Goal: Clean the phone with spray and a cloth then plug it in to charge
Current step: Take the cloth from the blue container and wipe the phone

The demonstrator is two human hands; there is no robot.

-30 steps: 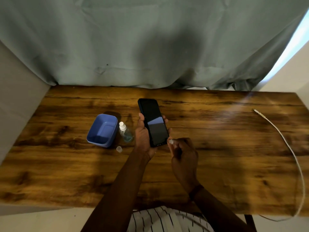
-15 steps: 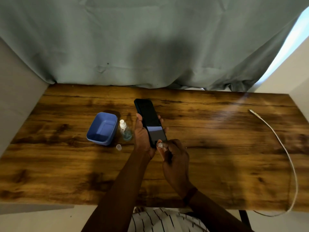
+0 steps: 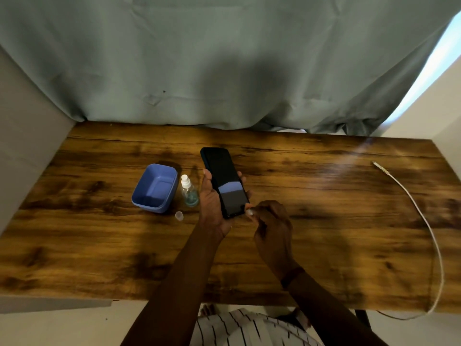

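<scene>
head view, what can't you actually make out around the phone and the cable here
- White item pinched in the right hand at the phone: too small and mostly covered by the fingers to identify.
- Phone's back and lower edge: hidden by the left hand.
- Cable: its far end drops past the table edge, so any charger is unseen.
- Spray bottle: liquid level too small and dim to judge.
</scene>
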